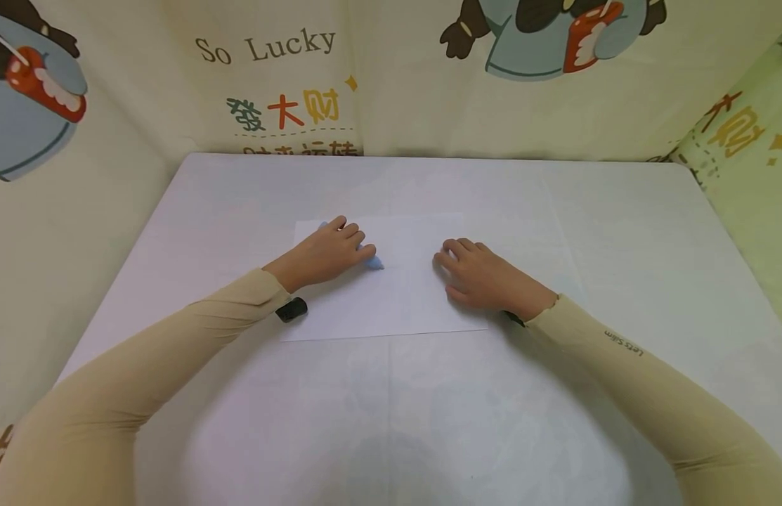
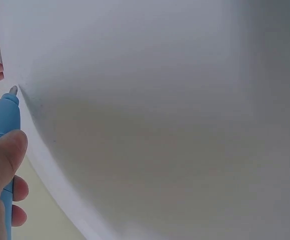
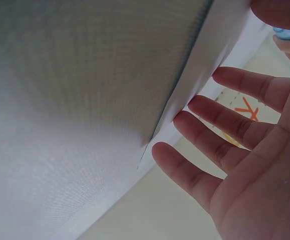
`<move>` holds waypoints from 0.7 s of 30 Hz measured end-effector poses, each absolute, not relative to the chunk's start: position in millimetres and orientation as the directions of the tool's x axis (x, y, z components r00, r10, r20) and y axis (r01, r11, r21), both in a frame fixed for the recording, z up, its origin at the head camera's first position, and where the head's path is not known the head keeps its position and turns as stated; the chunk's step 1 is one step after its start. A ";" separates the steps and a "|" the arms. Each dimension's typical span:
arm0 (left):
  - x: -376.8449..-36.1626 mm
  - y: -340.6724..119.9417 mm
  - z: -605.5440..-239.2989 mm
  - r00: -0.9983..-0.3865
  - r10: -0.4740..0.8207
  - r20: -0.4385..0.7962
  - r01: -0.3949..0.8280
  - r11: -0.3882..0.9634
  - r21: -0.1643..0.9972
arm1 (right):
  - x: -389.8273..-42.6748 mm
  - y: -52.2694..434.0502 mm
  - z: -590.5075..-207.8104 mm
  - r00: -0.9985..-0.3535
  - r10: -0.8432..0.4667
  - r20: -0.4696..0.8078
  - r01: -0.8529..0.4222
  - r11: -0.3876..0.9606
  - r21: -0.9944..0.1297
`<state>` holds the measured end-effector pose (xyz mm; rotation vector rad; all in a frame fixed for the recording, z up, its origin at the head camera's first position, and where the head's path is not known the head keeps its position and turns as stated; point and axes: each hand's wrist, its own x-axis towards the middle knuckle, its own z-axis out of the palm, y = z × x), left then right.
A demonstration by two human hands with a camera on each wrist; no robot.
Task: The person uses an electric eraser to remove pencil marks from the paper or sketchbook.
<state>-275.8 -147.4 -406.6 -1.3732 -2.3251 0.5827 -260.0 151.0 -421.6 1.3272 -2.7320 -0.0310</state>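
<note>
A sheet of white paper [image 1: 391,302] lies flat on the white-covered table. My left hand [image 1: 324,254] grips a thick blue pen [image 2: 3,120], with the thumb along its barrel and fingers around the other side. The pen's grey tip points down to the right, close to the paper; I cannot tell whether it touches. Toward the sheet's right side, my right hand [image 1: 482,275] rests palm down. In the right wrist view, its spread fingers [image 3: 190,172] hold nothing and their tips touch the paper.
The white table [image 1: 391,422] extends around the sheet, with its far edge along a printed cloth backdrop [image 1: 403,105]. More cloth hangs at the left and right. A black wrist camera [image 1: 292,310] sits under the left cuff.
</note>
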 end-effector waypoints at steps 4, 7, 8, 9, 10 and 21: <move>-274.0 -152.6 -408.8 -0.448 0.885 0.124 0.726 0.441 -0.528 | -260.5 151.1 -421.3 -0.614 -0.785 0.081 -0.782 0.619 0.071; -273.2 -153.3 -409.0 -0.438 0.888 0.142 0.729 0.443 -0.522 | -260.6 151.0 -421.3 -0.613 -0.786 0.080 -0.783 0.618 0.072; -273.1 -153.2 -409.0 -0.436 0.888 0.144 0.730 0.443 -0.521 | -260.6 151.0 -421.4 -0.613 -0.786 0.080 -0.783 0.618 0.072; -273.2 -152.8 -409.1 -0.434 0.889 0.144 0.732 0.441 -0.520 | -260.6 150.9 -421.4 -0.613 -0.786 0.079 -0.783 0.618 0.069; -273.2 -152.4 -409.1 -0.433 0.890 0.144 0.733 0.440 -0.519 | -260.5 150.9 -421.5 -0.613 -0.786 0.079 -0.783 0.618 0.068; -276.2 -142.5 -408.6 -0.422 0.895 0.144 0.741 0.432 -0.515 | -260.2 149.9 -420.2 -0.619 -0.782 0.077 -0.780 0.623 0.060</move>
